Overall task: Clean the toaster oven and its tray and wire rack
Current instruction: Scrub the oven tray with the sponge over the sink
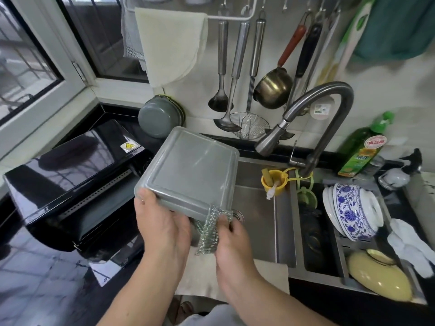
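I hold the grey metal oven tray (190, 168) tilted over the left edge of the steel sink (256, 208), its underside facing me. My left hand (162, 222) grips the tray's near left corner. My right hand (231, 238) holds a silvery mesh scouring cloth (210, 229) against the tray's near right corner. The black toaster oven (70, 175) stands on the counter to the left, with its door hanging open toward me. I cannot see the wire rack.
A curved faucet (306, 128) arches over the sink. A yellow holder (274, 182) hangs at the divider. Blue-and-white bowls (353, 212) and a yellow lid (379, 276) fill the right basin rack. A green detergent bottle (362, 151) stands behind. Ladles and a pot (273, 88) hang on the wall.
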